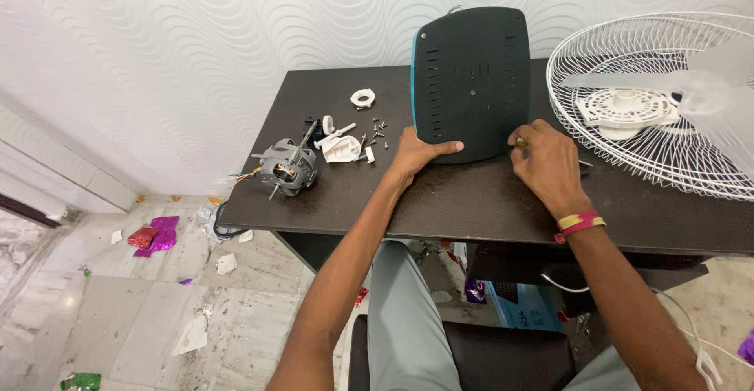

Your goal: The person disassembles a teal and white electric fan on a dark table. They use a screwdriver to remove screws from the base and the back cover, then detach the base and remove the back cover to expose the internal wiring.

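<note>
A black fan base plate with a teal edge stands tilted up on the dark table, its slotted underside facing me. My left hand grips its lower left corner, thumb across the face. My right hand rests at its lower right corner, fingers closed around a thin tool whose metal shaft pokes out to the right; a yellow and pink band sits on that wrist.
A white wire fan guard with a motor hub lies on the table's right side. A grey fan motor, white plastic parts, a white ring and several loose screws lie at the left. Scraps litter the floor.
</note>
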